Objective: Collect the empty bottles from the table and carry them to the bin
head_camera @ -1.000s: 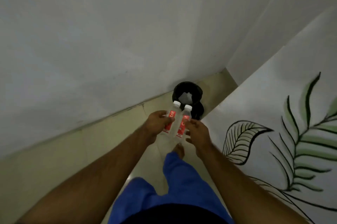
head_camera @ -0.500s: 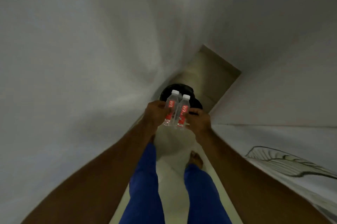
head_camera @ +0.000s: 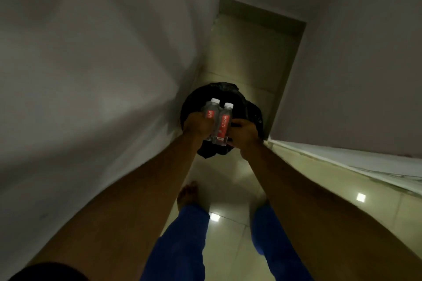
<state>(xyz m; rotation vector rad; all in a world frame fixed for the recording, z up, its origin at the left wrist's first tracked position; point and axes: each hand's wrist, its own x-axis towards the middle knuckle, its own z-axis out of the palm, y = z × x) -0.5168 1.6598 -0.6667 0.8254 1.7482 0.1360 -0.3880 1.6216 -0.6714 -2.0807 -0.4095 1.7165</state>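
Note:
Two clear plastic bottles with white caps and red labels are held side by side, caps pointing away from me. My left hand (head_camera: 196, 125) grips the left bottle (head_camera: 210, 113). My right hand (head_camera: 244, 132) grips the right bottle (head_camera: 223, 123). Both bottles hover directly over the round bin (head_camera: 194, 102), which is lined with a black bag and stands on the floor against the left wall. The bin's inside is mostly hidden behind the bottles and my hands.
A grey wall (head_camera: 91, 75) runs close along the left. Another wall (head_camera: 354, 75) stands on the right, with a white ledge (head_camera: 342, 159) below it. Pale glossy floor tiles (head_camera: 228, 189) lie between; my bare feet and blue trousers (head_camera: 180, 246) show below.
I have walked closer to the bin; it now sits right under the bottles. The painted leaf wall has slid out of view to the right. Both hands keep their grip.

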